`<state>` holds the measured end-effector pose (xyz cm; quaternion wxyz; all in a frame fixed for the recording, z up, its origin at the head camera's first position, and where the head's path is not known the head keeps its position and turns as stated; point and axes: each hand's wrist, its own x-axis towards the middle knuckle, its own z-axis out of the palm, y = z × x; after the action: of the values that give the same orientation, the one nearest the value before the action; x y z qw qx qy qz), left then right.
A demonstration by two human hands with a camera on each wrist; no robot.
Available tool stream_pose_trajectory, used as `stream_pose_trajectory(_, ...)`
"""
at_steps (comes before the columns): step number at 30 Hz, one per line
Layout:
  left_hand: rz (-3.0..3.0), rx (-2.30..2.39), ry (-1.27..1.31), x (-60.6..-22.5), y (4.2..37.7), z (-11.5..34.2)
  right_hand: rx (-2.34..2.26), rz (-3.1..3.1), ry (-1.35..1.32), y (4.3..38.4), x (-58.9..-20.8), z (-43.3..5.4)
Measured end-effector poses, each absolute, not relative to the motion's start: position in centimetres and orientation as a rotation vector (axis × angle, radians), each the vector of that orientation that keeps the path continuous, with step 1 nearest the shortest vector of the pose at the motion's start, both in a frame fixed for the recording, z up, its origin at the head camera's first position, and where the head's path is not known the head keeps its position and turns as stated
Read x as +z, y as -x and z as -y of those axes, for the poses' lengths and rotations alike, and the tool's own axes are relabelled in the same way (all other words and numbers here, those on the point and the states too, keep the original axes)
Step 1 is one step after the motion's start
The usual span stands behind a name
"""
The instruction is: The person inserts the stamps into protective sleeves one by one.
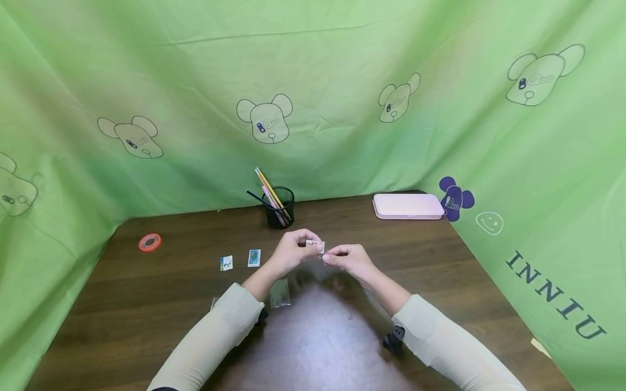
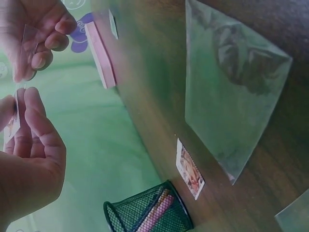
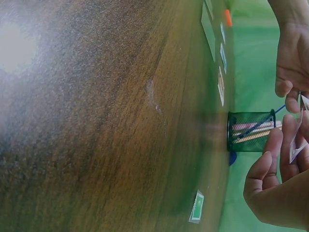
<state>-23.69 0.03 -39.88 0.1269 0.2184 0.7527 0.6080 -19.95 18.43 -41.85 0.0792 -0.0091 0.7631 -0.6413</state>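
My left hand (image 1: 293, 251) pinches a small postage stamp (image 1: 313, 244) between thumb and fingers above the middle of the table. Close beside it, my right hand (image 1: 351, 262) pinches a small clear plastic sleeve (image 2: 30, 43), thin and see-through. In the left wrist view the fingertips of both hands nearly meet where stamp and sleeve come together. Left of the hands lie a blue-and-green stamp (image 1: 254, 258) and a pale stamp (image 1: 226, 263). A reddish stamp (image 2: 189, 169) lies near the pencil cup in the left wrist view.
A clear plastic bag (image 1: 280, 294) lies by my left forearm. Behind the hands stands a black mesh cup (image 1: 280, 217) with pencils. A pink pencil case (image 1: 408, 207) sits back right, and a red ring-shaped object (image 1: 149, 242) far left. A green stamp (image 3: 196, 207) lies on the table.
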Motion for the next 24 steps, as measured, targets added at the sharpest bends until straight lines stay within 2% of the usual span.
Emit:
stream_pose_trajectory(8,-2.175,1.779,-0.607,-40.4,23.8,0.0,-1.916,-2.277,0.014,20.2,-42.2,-18.4)
stream_pose_trajectory(13,-2.182,1.778,-0.579,-42.1,24.8,-0.2,-1.914,-2.299,0.011,20.2,-42.1,-18.6)
stream_pose_trajectory(20,-2.157,1.792,-0.364,-43.9,25.1,-0.1,-1.906,-2.267,0.02,19.9,-42.1,-18.3)
stream_pose_trajectory(24,-2.162,1.827,-0.388,-43.8,25.1,-0.3,-1.924,-2.279,0.013,19.9,-42.0,-18.3)
